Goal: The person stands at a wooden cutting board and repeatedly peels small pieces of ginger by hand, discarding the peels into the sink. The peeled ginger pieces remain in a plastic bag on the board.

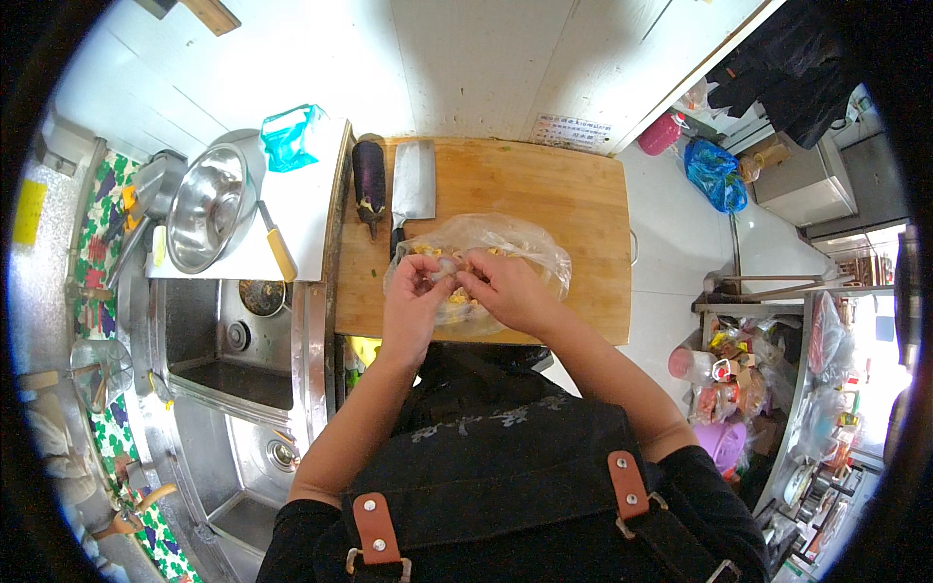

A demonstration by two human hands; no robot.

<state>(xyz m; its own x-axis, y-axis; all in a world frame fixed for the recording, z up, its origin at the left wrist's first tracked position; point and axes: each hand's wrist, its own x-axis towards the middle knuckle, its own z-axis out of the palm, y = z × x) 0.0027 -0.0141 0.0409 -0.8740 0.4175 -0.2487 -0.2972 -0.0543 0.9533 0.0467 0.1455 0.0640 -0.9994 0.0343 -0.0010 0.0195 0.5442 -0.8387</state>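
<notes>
A clear plastic bag (539, 243) with yellow-orange pieces in it lies at the front of a wooden cutting board (583, 204). Over it my left hand (418, 287) and my right hand (505, 290) meet, thumbs and fingers pinched close together. Between the fingertips is a whitish, gathered bit of the bag's plastic; its exact form is hard to see. Just beyond my left hand lies a cleaver (415, 180), its dark handle toward me and partly against the bag. A dark purple eggplant (369, 175) rests left of the cleaver.
On the white counter at left stand a steel bowl (207, 209), a yellow-handled tool (280, 253) and a blue-white packet (290, 138). A steel double sink (228, 398) is below them. At right, a blue plastic bag (714, 175) sits on the floor near a crowded shelf (748, 306).
</notes>
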